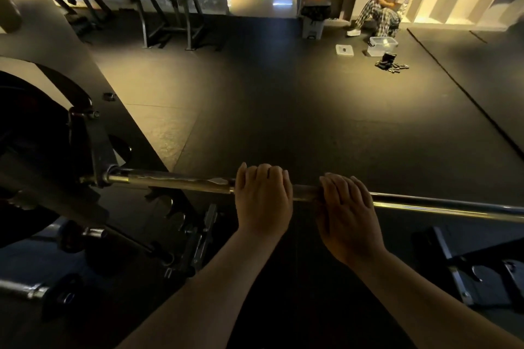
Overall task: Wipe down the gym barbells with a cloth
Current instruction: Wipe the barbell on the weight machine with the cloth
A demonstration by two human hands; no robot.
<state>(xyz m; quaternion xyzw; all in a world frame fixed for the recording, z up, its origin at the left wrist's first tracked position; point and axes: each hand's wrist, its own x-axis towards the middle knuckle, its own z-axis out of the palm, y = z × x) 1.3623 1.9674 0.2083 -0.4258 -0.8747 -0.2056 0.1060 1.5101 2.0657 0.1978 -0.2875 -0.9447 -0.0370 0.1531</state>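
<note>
Steel barbell [175,178] runs level across the lower half of the view, from a dark rack hook [96,150] on the left out past the right edge. Its left stretch looks worn and patchy, while the right stretch shines. A large black weight plate [25,156] sits on the end beyond the hook.

2 bare hands hold the bar near its middle, palms down and side by side without touching. The left hand [263,198] grips just right of the worn stretch, its fingers [265,171] pressed together and curled over the top of the bar. The right hand [347,212] grips just beside it, its fingers [340,184] also close together and wrapped over the bar. Both thumbs are hidden.

Below the bar on the left, a second bar [31,292] with a chrome end lies low in shadow. Dark rubber floor [283,108] spreads beyond. Far off on the right, a person [388,5] sits by pale shelving, with a clear plastic box [381,45] and its lid [344,50] on the floor in front. A black gym machine [170,0] stands against the back wall.
</note>
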